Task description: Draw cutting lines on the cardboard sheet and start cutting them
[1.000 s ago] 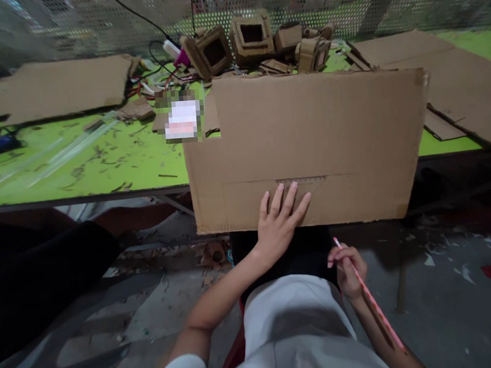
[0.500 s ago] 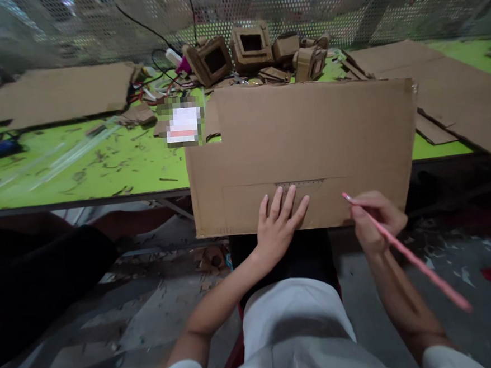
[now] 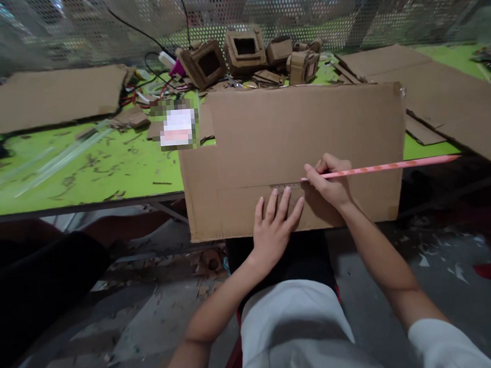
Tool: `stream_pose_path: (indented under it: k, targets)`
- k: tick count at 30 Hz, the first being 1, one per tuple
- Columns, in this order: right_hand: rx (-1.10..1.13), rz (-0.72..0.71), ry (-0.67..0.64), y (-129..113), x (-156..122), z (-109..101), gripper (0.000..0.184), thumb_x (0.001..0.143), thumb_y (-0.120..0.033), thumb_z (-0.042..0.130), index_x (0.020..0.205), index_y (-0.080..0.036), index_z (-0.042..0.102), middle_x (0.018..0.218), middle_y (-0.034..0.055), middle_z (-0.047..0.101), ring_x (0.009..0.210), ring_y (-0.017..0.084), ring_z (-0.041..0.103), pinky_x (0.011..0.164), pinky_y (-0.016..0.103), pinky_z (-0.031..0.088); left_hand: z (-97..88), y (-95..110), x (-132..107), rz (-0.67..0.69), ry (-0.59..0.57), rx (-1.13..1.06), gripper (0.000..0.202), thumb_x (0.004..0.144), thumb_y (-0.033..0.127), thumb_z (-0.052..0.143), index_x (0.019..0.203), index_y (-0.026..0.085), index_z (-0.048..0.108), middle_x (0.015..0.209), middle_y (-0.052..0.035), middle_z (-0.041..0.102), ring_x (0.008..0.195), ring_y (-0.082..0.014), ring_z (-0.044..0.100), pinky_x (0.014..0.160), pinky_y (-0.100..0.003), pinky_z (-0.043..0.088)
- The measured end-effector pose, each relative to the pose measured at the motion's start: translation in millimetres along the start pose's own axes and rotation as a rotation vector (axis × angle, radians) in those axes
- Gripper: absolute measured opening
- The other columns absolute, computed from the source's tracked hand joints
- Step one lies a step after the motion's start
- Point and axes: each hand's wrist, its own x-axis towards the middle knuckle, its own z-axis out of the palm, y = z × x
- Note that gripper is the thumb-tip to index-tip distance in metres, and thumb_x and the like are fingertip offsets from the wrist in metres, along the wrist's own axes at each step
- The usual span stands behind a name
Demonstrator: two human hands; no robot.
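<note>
A large brown cardboard sheet [image 3: 301, 141] lies over the near edge of the green table [image 3: 80, 167] and juts out toward me. My left hand [image 3: 276, 226] rests flat on its lower part, fingers spread, pressing on what looks like a clear ruler [image 3: 290, 187] that is hard to make out. My right hand [image 3: 329, 181] pinches a long pink pencil [image 3: 387, 167]. The pencil tip touches the cardboard just right of my left fingertips. Its shaft points away to the right.
Small cardboard box shapes [image 3: 244, 52] and cables [image 3: 154, 78] crowd the back of the table. Flat cardboard sheets lie at the left [image 3: 50, 97] and the right [image 3: 453, 91]. Clear sticks [image 3: 50, 161] and scraps litter the green top. A perforated metal screen [image 3: 91, 21] stands behind.
My right hand rose from my lap to the cardboard and swung the pencil level, tip now on the sheet beside my left fingers. My left hand stayed flat in place.
</note>
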Motion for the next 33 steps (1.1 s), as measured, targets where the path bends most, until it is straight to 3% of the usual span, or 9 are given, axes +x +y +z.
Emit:
stream_pose_path:
  k: [5,8,10,13,17,23,27,30,33]
  targets:
    - [0.169,-0.053,-0.094,-2,10,-6,0.04,0.082,-0.029,0.062,0.054,-0.018,0.036,0.057,-0.0054,0.049,0.047,0.003,0.042,0.047,0.019,0.035,-1.5,-1,1,0.009,0.002,0.015,0.055,0.086,0.027,0.061,0.139,0.029,0.045,0.145,-0.0073,0.046,0.142,-0.0264,0.026,0.117,-0.048,0.015]
    - [0.339,0.034,-0.035,3,14,-8,0.022,0.082,-0.039,0.064,0.084,-0.021,0.052,0.072,-0.0062,0.055,0.042,0.0,0.039,0.041,0.015,0.032,-1.8,0,1,0.01,0.0,0.015,0.054,0.086,0.028,0.061,0.137,0.029,0.047,0.144,-0.0074,0.047,0.141,-0.0267,0.028,0.117,-0.047,0.015]
    - [0.406,0.066,-0.014,7,14,-9,0.034,0.084,-0.043,0.061,0.112,-0.028,0.049,0.086,-0.0045,0.061,0.039,-0.001,0.039,0.037,0.014,0.03,-1.7,0,1,0.009,0.001,0.015,0.053,0.086,0.028,0.061,0.137,0.029,0.047,0.144,-0.0071,0.048,0.14,-0.0266,0.029,0.117,-0.047,0.015]
    - [0.452,0.018,0.045,12,11,-8,0.034,0.089,-0.042,0.055,0.122,-0.036,0.05,0.109,0.0004,0.065,0.047,0.002,0.052,0.037,0.014,0.037,-1.7,0,0,0.006,-0.002,0.013,0.054,0.087,0.026,0.059,0.138,0.03,0.045,0.144,-0.007,0.047,0.14,-0.0256,0.03,0.117,-0.047,0.014]
    - [0.525,-0.048,0.136,12,8,-8,0.034,0.089,-0.04,0.052,0.123,-0.04,0.055,0.122,-0.0001,0.063,0.086,0.014,0.07,0.065,0.024,0.057,-1.8,0,0,0.009,-0.029,0.023,0.055,0.087,0.024,0.058,0.139,0.03,0.044,0.146,-0.0072,0.045,0.138,-0.0261,0.034,0.116,-0.047,0.015]
    - [0.56,-0.086,0.305,8,11,-7,0.024,0.076,-0.032,0.072,0.099,-0.033,0.065,0.082,-0.0032,0.066,0.07,0.01,0.065,0.061,0.021,0.052,-0.3,0,1,0.01,-0.012,0.04,0.05,0.088,0.027,0.057,0.137,0.03,0.047,0.143,-0.0064,0.049,0.133,-0.0271,0.04,0.115,-0.047,0.017]
    - [0.543,0.006,0.437,10,15,-1,0.026,0.086,-0.044,0.056,0.072,-0.022,0.057,0.056,-0.0066,0.045,0.037,0.002,0.037,0.037,0.017,0.031,-0.3,0,1,0.008,-0.009,0.038,0.049,0.088,0.025,0.055,0.137,0.03,0.048,0.142,-0.0064,0.05,0.132,-0.0268,0.041,0.114,-0.047,0.017]
    - [0.542,0.082,0.338,7,15,3,0.034,0.089,-0.052,0.045,0.095,-0.023,0.062,0.065,-0.0016,0.059,0.048,0.007,0.054,0.04,0.018,0.038,-0.7,0,1,0.011,-0.008,0.037,0.05,0.088,0.024,0.055,0.137,0.03,0.047,0.142,-0.0063,0.049,0.132,-0.0269,0.041,0.114,-0.047,0.017]
    - [0.459,0.111,0.252,0,13,3,0.036,0.081,-0.052,0.059,0.102,-0.023,0.063,0.085,0.0039,0.068,0.066,0.011,0.064,0.049,0.02,0.047,-0.5,0,1,0.016,-0.008,0.042,0.051,0.088,0.023,0.055,0.138,0.029,0.047,0.143,-0.0063,0.049,0.132,-0.0272,0.04,0.114,-0.047,0.017]
